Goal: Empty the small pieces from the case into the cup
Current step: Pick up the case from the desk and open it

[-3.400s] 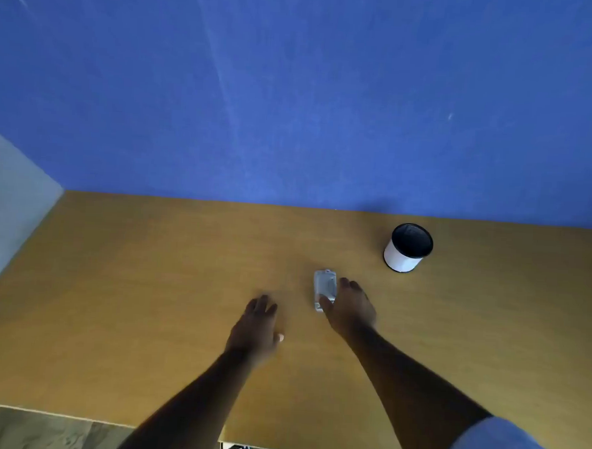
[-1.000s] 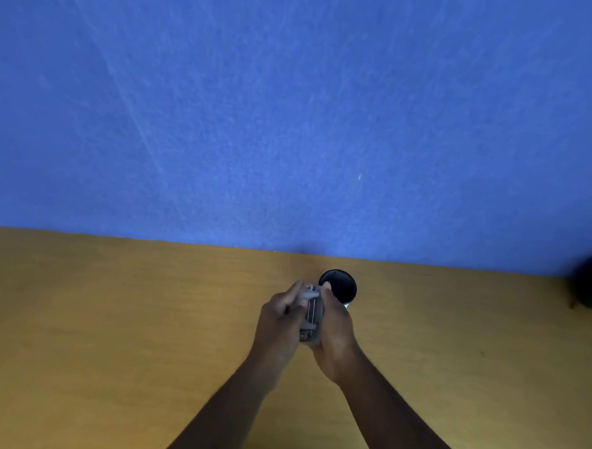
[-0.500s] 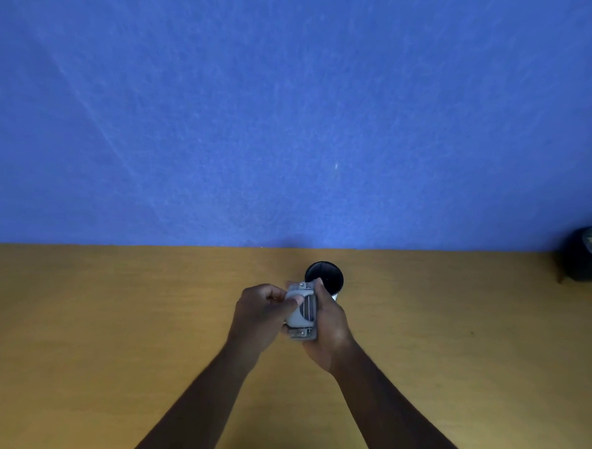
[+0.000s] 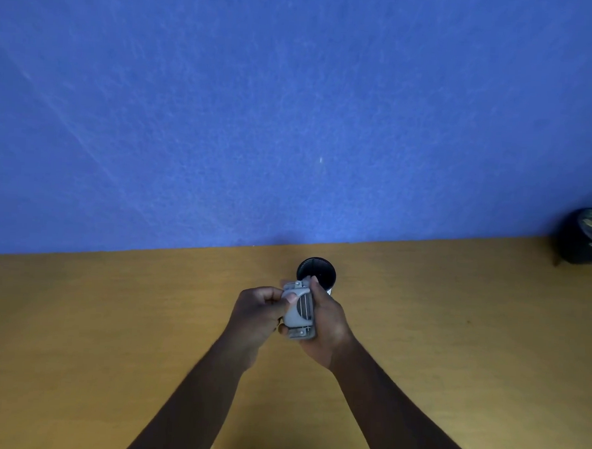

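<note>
Nearest of all, two bare forearms are seen reaching from the near edge across the yellowish-brown wooden tabletop [image 4: 111, 317], converging towards its middle. A small grey, partly see-through plastic case [image 4: 299, 311] is held between the two hands above the table, its long side running near to far. The left hand [image 4: 255, 316] is curled into a loose fist at the case's left side, with its thumb pressed flat on the grey face of the case. The right hand [image 4: 327, 323] is wrapped round the case from the right and from beneath, its fingers closed on the far end and its palm cupped under the near end. Thin dark lines are visible through the clear part of the case; whether these are the small pieces cannot be told, and whether the lid is shut or ajar cannot be told either.

Just beyond the far end of the case, a small round cup with a black inside and a pale outer wall [image 4: 316, 272] is stood upright on the table; its near rim is partly covered by the case and the right fingertips. Its inside is seen only as dark.

Further off, at the far right edge of the table, a dark rounded object [image 4: 587, 236] is partly cut off by the frame. Behind everything, a plain blue wall [image 4: 294, 104] is met by the table's far edge.
</note>
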Motion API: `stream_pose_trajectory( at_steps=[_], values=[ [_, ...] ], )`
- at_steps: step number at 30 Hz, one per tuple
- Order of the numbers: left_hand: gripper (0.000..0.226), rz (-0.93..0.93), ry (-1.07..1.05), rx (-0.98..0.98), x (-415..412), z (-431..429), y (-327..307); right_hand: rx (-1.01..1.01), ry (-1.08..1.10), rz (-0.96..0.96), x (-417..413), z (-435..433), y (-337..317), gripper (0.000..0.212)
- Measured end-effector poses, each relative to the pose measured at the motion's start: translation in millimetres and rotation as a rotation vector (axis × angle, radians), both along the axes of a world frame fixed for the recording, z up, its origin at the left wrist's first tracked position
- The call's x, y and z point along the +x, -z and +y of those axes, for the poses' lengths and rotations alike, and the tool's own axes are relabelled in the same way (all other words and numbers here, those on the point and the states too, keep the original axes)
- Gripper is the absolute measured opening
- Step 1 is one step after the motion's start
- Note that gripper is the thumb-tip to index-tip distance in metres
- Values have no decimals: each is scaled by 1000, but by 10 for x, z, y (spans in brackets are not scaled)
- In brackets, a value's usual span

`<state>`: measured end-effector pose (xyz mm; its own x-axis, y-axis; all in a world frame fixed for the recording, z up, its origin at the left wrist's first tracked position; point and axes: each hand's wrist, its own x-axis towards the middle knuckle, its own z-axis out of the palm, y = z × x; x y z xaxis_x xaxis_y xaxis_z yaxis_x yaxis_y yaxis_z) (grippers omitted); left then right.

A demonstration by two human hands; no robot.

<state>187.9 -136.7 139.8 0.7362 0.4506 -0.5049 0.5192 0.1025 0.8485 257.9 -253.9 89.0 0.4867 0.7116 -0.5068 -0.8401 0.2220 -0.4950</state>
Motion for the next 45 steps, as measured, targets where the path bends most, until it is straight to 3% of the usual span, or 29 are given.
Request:
stream_pose_trajectory(
  at_steps=[8,22,36,45],
  values=[
    [19,5,-57,8,55,-6,42,0,2,43,72,-6,-48,66],
    [21,-19,-102,66,132,-73,-12,50,140,36,-41,13,141,59],
    [22,-49,-132,-6,134,-108,83,140,128,114,-33,-88,70,68],
    [20,-58,-156,-26,141,-57,209,115,116,104,2,-129,170,61]
  ],
)
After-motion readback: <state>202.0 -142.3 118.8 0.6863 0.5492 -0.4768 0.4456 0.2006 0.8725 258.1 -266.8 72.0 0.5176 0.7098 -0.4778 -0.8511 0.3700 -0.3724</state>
